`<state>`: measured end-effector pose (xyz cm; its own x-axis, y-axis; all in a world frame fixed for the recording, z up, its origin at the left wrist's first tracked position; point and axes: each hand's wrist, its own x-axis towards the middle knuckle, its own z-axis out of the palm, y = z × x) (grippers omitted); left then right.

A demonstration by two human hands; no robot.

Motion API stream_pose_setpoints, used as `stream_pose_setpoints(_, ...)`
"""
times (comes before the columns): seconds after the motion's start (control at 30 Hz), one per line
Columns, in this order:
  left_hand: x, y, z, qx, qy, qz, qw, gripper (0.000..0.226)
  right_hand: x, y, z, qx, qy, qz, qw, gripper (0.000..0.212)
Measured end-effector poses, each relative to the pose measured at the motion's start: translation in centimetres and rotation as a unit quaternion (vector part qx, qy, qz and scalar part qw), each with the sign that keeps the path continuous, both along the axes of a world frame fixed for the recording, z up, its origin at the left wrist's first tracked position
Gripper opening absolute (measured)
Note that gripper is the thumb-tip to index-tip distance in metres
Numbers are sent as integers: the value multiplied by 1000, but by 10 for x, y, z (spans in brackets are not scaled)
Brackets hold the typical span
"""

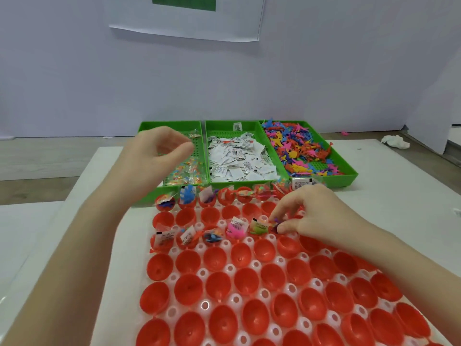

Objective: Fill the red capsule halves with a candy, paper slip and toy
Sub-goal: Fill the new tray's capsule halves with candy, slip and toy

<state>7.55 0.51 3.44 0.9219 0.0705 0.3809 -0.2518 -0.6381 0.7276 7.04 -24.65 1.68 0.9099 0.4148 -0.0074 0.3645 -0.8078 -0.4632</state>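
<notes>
Right hand (316, 216): fingertips curled down and pinched on a small purple toy (275, 224), pressing it at the mouth of a red capsule half in the third row from the far edge; the cup itself is mostly hidden under the fingers, and the toy's shape is too small to make out. Left hand (159, 156): raised over the left green tray, fingers loosely bent, thumb and forefinger tips close together; whether anything sits between them cannot be told, blurred. Just left of the right hand, filled halves in that row show a green toy (259, 229), a pink toy (235, 232) and white paper slips (237, 224) standing out of the cups. The far row is also filled, its contents partly hidden behind the left forearm. Nearer rows of red capsule halves (217, 283) sit open side up, glossy, in a clear plastic holder tray (204, 305); the right and near edges are cut off. Far side: three green trays side by side, the left tray (172, 124) with wrapped candies (184, 174), partly hidden by the left hand; the middle tray (225, 124) with loose slips; the right tray (349, 172) heaped with many-coloured toys (296, 146). A crumpled white tissue (395, 141) lies far right on the table.
</notes>
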Motion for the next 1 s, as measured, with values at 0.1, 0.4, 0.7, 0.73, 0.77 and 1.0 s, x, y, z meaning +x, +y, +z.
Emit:
stream_pose_setpoints(0.1,10,18,-18,25,11,99,995,12,4,1,7,10,39,2,999,20)
stream_pose_setpoints(0.4,13,32,-52,239,185,116,946,52,25,-18,30,100,67,7,993,18)
stream_pose_setpoints(0.7,12,45,-44,179,153,70,969,40,106,-53,-7,-1,76,-186,980,39)
stream_pose_setpoints(0.73,11,45,-45,162,146,57,974,29,109,-54,-7,9,72,-189,979,38)
stream_pose_setpoints(0.77,11,45,-45,144,140,49,978,18,111,-54,-6,13,62,-190,980,35)
stream_pose_setpoints(1.0,9,50,-43,54,126,41,990,9,116,-51,-5,-13,-27,-175,984,14)
